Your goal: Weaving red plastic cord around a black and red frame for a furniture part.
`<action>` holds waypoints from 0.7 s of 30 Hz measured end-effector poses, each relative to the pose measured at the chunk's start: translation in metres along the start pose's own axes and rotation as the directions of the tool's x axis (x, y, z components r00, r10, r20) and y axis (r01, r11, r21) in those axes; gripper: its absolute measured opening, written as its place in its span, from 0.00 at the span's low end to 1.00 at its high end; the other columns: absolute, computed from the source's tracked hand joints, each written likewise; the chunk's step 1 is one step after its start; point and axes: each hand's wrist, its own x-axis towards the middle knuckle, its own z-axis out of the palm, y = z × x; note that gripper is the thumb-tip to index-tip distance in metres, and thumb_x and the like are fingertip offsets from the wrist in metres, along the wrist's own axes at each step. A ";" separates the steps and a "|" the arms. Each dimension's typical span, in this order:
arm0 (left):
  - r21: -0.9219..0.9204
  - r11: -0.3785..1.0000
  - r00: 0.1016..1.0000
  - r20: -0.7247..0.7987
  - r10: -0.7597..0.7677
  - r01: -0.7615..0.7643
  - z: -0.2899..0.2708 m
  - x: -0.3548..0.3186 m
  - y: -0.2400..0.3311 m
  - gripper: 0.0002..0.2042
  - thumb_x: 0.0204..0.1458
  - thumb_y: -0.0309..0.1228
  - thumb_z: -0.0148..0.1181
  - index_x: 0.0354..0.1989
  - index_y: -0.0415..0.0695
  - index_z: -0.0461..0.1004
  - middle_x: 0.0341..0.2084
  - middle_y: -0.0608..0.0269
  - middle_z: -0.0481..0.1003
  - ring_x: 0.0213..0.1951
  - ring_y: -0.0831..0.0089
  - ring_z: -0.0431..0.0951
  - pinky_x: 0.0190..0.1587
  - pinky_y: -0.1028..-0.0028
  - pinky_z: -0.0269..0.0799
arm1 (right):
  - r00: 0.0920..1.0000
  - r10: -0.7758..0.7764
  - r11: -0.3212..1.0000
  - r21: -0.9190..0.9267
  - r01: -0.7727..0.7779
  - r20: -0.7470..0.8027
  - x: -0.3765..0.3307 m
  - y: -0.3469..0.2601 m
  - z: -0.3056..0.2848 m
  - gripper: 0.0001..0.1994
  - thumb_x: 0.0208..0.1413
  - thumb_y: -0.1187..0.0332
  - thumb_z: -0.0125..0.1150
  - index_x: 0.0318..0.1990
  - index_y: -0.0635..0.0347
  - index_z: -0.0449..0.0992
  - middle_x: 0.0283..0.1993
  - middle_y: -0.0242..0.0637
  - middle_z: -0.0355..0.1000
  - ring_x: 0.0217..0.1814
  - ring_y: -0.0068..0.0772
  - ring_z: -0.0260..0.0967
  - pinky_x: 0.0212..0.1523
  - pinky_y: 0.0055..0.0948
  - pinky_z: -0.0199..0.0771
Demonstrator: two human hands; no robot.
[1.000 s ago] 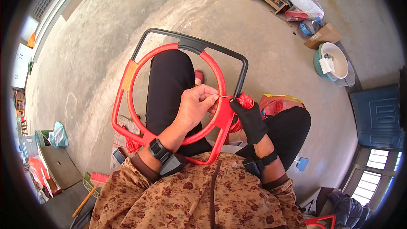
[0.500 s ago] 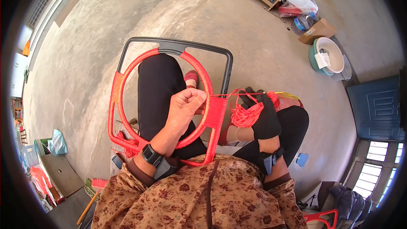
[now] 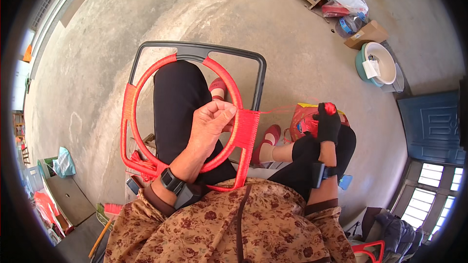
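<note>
Across my lap rests a black frame with a round inner ring (image 3: 143, 136), largely wrapped in red cord. Tight red windings (image 3: 247, 127) bridge the ring and the frame's right side. My bare left hand (image 3: 210, 121) pinches the inner edge of the ring beside these windings; what lies under the fingertips is hidden. Out to the right, my right hand (image 3: 328, 125), in a black fingerless glove, is closed round a bundle of red cord (image 3: 330, 109). Thin red strands (image 3: 282, 108) run from the windings toward it.
Behind my right hand stands a red and yellow bag (image 3: 296, 122). More red cord (image 3: 141, 163) lies under the frame at left. A brush with red bristles (image 3: 113, 209) is at lower left. Basins (image 3: 380, 61) and a cardboard box (image 3: 366, 35) stand far right.
My right hand has swung right and away from the frame with the cord, drawing the strands out longer. The frame has shifted slightly left; my left hand keeps its pinch.
</note>
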 end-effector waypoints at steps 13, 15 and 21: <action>-0.004 1.000 0.998 0.049 -0.031 0.031 0.005 0.001 -0.005 0.08 0.57 0.35 0.57 0.36 0.42 0.74 0.29 0.67 0.77 0.29 0.82 0.77 0.32 0.80 0.73 | 0.810 0.240 0.959 0.001 -0.284 0.535 -0.042 0.016 0.060 0.09 0.60 0.61 0.54 0.38 0.58 0.69 0.35 0.37 0.73 0.36 0.29 0.72 0.34 0.29 0.73; -0.007 0.999 0.994 0.102 -0.050 0.051 0.004 0.000 -0.005 0.12 0.60 0.37 0.51 0.40 0.40 0.73 0.32 0.65 0.77 0.32 0.80 0.77 0.36 0.78 0.74 | 0.904 0.309 0.799 0.435 -0.415 0.295 -0.042 0.012 0.060 0.09 0.60 0.61 0.54 0.39 0.57 0.69 0.38 0.38 0.73 0.38 0.35 0.73 0.37 0.35 0.76; -0.221 0.932 0.934 0.281 -0.220 0.286 0.015 -0.003 -0.005 0.21 0.64 0.42 0.40 0.51 0.34 0.65 0.40 0.48 0.76 0.40 0.61 0.79 0.47 0.66 0.75 | 0.930 0.275 0.614 0.699 -0.366 0.245 -0.039 0.002 0.087 0.07 0.61 0.62 0.52 0.34 0.53 0.68 0.29 0.32 0.65 0.31 0.35 0.66 0.30 0.30 0.69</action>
